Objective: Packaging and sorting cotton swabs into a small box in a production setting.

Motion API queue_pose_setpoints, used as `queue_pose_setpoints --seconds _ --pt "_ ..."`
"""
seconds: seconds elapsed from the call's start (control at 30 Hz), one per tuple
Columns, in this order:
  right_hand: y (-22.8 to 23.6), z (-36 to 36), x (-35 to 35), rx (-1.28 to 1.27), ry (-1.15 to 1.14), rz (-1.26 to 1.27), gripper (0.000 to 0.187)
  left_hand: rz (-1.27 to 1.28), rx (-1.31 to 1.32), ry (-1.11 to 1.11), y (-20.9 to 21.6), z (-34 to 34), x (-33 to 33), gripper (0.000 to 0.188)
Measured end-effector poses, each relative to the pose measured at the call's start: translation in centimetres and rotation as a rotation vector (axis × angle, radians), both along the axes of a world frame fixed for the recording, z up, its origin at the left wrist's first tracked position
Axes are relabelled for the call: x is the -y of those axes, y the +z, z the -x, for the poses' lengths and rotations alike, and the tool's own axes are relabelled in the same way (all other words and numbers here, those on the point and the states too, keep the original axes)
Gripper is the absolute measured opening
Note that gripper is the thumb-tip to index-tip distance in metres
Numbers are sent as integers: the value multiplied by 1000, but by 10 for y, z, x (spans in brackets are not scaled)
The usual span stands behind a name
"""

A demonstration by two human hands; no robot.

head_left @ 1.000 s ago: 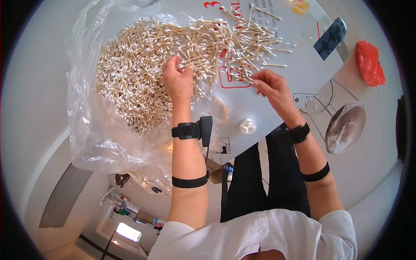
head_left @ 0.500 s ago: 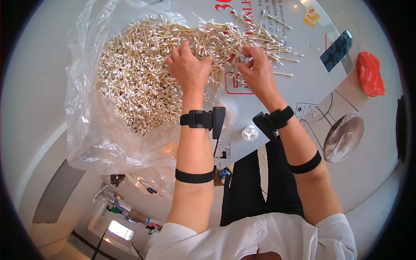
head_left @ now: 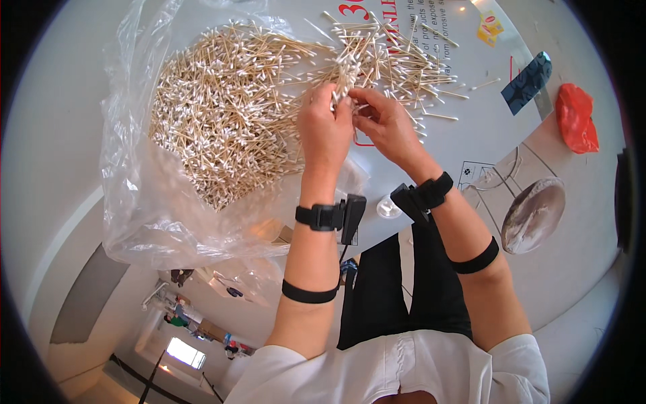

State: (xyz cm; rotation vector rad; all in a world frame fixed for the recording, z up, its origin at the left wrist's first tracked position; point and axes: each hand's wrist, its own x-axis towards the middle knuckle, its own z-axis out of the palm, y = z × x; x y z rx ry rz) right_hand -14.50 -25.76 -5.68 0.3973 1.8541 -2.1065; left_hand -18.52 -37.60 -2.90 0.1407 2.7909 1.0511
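Observation:
A large heap of cotton swabs [head_left: 222,114] with wooden sticks and white tips lies on a clear plastic bag [head_left: 128,202] at the left of the table. My left hand [head_left: 325,131] is closed around a bunch of cotton swabs [head_left: 344,71] that sticks up past its fingertips. Right against it, my right hand [head_left: 393,131] has its thumb and fingers bent together at the lower end of the bunch; what lies between them is hidden. More loose swabs [head_left: 414,67] are scattered on the table beyond my right hand.
A small round tub [head_left: 388,207] stands near the table's front edge. To the right are a dark blue packet [head_left: 527,83], yellow packets [head_left: 489,29] and a red plastic bag [head_left: 575,118]. Off the table's right side is a stool with a worn round seat [head_left: 535,215].
My left hand has moved right, away from the heap, and now meets my right hand. A bunch of swabs is gathered in it. A gap has opened between heap and scattered swabs.

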Motion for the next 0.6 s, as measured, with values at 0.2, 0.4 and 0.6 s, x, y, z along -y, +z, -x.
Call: queue_pose_setpoints --seconds 0.2,0.4,0.6 --pt "4 -21 -8 175 -228 81 29 -89 -17 81 3 -30 37 39" --pt "0 -21 -21 209 -223 42 22 152 89 279 -6 -21 61 35" --pt "6 -12 -16 178 -87 -113 17 411 153 306 -12 -13 62 22"
